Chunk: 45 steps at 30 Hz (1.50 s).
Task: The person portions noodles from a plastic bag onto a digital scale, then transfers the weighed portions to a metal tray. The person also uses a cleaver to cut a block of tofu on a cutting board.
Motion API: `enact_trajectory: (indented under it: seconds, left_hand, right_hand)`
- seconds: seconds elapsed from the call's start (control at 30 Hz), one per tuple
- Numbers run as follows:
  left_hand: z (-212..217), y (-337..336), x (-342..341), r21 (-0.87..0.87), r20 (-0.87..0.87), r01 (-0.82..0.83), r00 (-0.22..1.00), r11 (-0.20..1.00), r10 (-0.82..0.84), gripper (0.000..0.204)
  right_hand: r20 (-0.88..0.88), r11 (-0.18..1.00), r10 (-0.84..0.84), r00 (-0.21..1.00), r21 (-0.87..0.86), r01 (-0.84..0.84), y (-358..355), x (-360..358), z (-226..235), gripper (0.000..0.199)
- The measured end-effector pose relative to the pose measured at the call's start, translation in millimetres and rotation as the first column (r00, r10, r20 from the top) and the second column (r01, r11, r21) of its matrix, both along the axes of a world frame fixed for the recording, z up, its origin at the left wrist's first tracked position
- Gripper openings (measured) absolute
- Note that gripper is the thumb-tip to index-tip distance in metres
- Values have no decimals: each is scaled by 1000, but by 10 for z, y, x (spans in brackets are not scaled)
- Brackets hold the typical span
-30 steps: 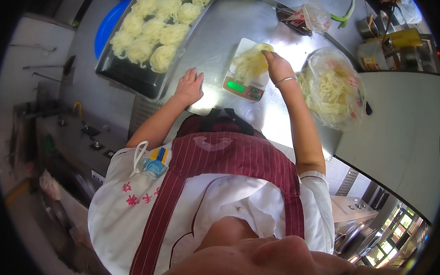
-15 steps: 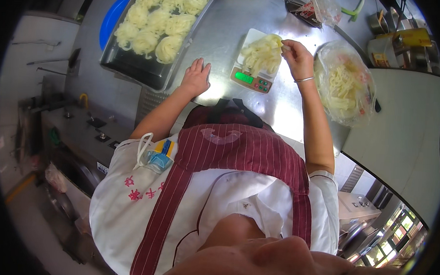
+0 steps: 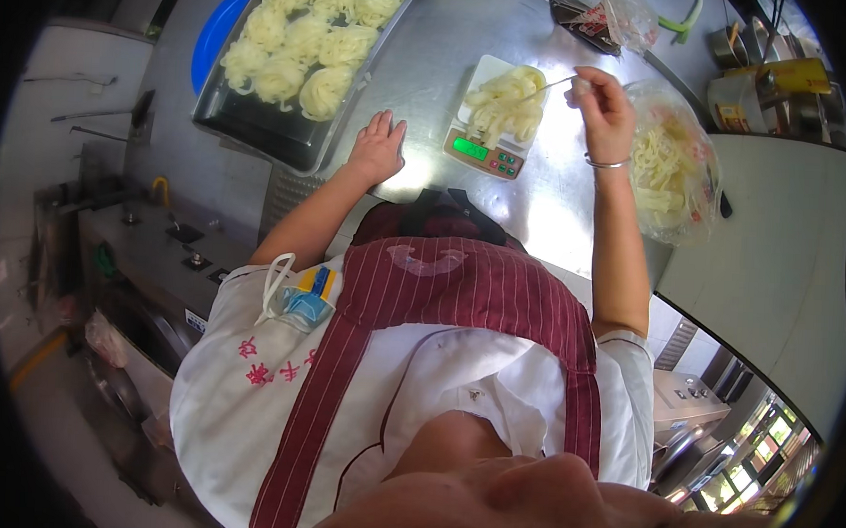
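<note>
The right hand (image 3: 601, 111) pinches a noodle strand (image 3: 550, 84), lifted just right of the noodle pile (image 3: 502, 102) on a small scale (image 3: 485, 153) mid-counter. The left hand (image 3: 379, 147) lies flat and open on bare steel counter (image 3: 432, 66), near the tray's (image 3: 259, 129) right edge. A bag of noodles (image 3: 668, 166) sits far right.

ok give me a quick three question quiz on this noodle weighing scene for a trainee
1. True or false: the left hand lies flat on the steel table.
2. What sits on the scale? A) a pile of noodles B) a bowl C) nothing
3. Fill in: the right hand pinches a strand of ____ between scale and plastic bag.

Key: 1 true. 2 A, the noodle pile. 3 noodle. Portioned nests fill the tray.
</note>
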<state>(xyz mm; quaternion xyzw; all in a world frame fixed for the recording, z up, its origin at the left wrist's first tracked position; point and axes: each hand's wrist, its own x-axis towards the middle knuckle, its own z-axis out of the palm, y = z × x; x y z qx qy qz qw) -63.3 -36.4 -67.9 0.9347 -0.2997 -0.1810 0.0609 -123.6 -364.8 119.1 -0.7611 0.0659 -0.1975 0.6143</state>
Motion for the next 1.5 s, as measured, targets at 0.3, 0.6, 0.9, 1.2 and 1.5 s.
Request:
enact_trajectory:
  seconds: [0.3, 0.6, 0.9, 1.2, 1.5]
  left_hand:
    - [87, -27, -10, -22, -4, -1, 1000, 1000, 1, 58]
    - [86, -12, -10, 11, -19, -2, 1000, 1000, 2, 59]
    - [77, -121, 12, -3, -41, 55, 998, 998, -55, 63]
    - [50, -33, 8, 44, 12, 23, 1000, 999, -24, 59]
    - [109, -45, -4, 35, -12, 14, 1000, 999, -14, 61]
  right_hand:
    - [400, 995, -86, 913, 79, 59, -133, -298, 934, 19]
    - [617, 983, -155, 772, 20, 181, -1284, -1242, 1597, 21]
    - [30, -162, -772, 635, -975, -152, -3119, -2576, 484, 39]
    - [-472, 833, -113, 875, -525, -175, -274, -1019, -756, 44]
    - [-546, 676, -221, 808, -683, -276, -303, -450, -1934, 20]
